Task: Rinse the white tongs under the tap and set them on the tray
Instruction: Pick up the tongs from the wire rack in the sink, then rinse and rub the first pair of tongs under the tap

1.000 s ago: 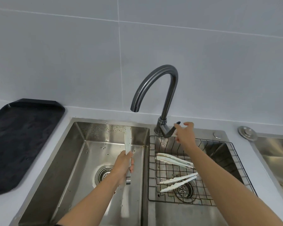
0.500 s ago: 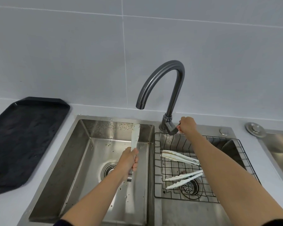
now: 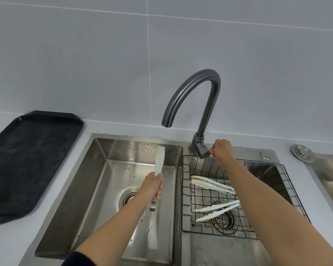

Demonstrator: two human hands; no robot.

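A black tray [image 3: 30,162] lay well left of both hands. The left hand [image 3: 152,187] was closed around white tongs [image 3: 159,162], tips pointing up over the left basin [image 3: 96,189], below the tap [image 3: 198,96] spout. The right hand [image 3: 222,148] gripped the tap lever [image 3: 205,152]; two more tongs [image 3: 212,185] lay in the wire rack [image 3: 188,208] beneath its forearm.

A kitchen: steel double sink [image 3: 96,169], gooseneck tap [image 3: 204,96], tiled wall [image 3: 85,64].
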